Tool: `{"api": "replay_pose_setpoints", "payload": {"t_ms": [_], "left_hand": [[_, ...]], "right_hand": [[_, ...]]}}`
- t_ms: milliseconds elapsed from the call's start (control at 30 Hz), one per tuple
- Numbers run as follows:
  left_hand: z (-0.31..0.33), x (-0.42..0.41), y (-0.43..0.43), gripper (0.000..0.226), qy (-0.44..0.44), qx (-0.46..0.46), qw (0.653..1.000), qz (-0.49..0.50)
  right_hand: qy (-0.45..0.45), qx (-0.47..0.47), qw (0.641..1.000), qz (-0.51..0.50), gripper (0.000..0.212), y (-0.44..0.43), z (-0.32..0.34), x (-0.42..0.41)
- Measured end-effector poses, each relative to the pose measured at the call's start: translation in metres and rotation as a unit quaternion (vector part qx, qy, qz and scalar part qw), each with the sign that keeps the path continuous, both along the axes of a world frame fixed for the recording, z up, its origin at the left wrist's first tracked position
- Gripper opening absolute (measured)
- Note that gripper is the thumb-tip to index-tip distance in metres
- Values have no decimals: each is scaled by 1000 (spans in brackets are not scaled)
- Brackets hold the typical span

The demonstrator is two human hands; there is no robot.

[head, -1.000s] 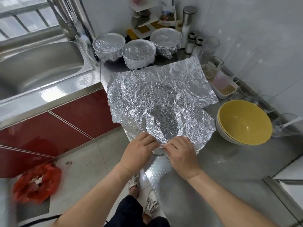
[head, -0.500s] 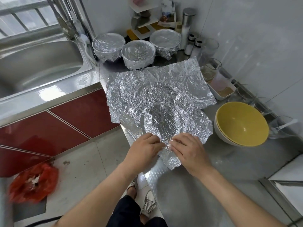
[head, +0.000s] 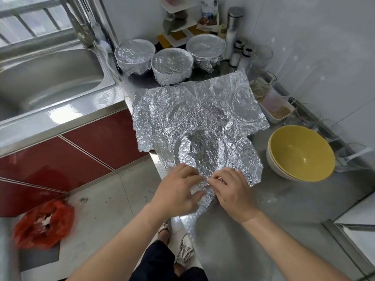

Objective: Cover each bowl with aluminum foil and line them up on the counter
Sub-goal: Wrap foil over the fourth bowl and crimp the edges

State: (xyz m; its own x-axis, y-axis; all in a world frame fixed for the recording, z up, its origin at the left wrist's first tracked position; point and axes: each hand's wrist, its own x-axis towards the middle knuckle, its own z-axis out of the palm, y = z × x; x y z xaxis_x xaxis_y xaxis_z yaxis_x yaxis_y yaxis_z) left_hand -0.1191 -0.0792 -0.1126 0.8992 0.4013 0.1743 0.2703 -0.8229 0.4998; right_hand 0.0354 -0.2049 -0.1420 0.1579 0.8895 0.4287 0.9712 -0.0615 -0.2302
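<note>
We see both hands at the near edge of the crumpled aluminum foil [head: 192,118], which lies flat on the steel table [head: 284,209] and spills a little over the table's left edge. The left grip [head: 178,191] is clamped on the foil's near flap, with the fingers curled over it and the thumb beneath. The right grip [head: 233,193] pinches the same flap from the other side, its fingertips almost touching the left ones. The foil bears round dents in its middle.

At the table's far end, 3 foil-covered bowls stand together in a loose row: 1 by the far left corner next to the sink [head: 50,78], marked as the left covered bowl [head: 135,55], then the middle covered bowl [head: 172,65], then the right covered bowl [head: 206,48].

The yellow bowl [head: 300,153] sits uncovered near the table's right edge, just beside the foil and apart from the row. It seems to nest in a second bowl. 2 shakers [head: 241,54] stand beside the right covered bowl. A red plastic bag [head: 43,224] lies on the floor.
</note>
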Motion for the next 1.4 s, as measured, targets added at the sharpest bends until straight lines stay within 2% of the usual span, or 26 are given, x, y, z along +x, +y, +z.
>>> {"api": "replay_pose_setpoints", "payload": {"t_ms": [100, 233, 367, 467, 567, 700, 833, 933, 1067, 1167, 1300, 1400], "left_hand": [[-6, 5, -5, 29, -6, 20, 1000, 4], [-12, 6, -2, 27, -30, 63, 997, -24], [-15, 3, 6, 20, -48, 75, 995, -54], [-18, -7, 13, 19, -33, 68, 996, -57], [-13, -18, 18, 19, -15, 60, 998, -27], [0, -7, 9, 44, 43, 58, 997, 8], [-2, 12, 6, 79, 196, 69, 978, 20], [-7, 11, 10, 86, 221, 90, 971, 11], [-9, 8, 14, 83, 234, 99, 967, -3], [-8, 8, 18, 80, 196, 79, 977, -6], [-9, 3, 13, 50, 22, 74, 995, -61], [-16, 0, 9, 33, -28, 73, 994, -75]], "right_hand": [[-4, 4, 1000, -8, 7, 2, 2, -2], [-12, 15, 1000, -18, 29, 4, 7, -9], [-8, -12, 999, -38, 26, 4, 9, -20], [37, -74, 996, -24, 23, 4, 16, -26], [98, -96, 990, -30, 32, 2, 27, -20], [40, -200, 977, -66, 47, 4, 25, -3], [11, -275, 960, -58, 56, -2, 18, 2], [14, -281, 958, -53, 65, -5, 17, 8], [-3, -260, 965, -30, 60, -7, 15, 12], [-11, -188, 982, -13, 50, -10, 15, 15], [-23, -59, 997, 32, 24, -14, 15, 11], [-29, -38, 998, 43, 16, -12, 12, 6]]}}
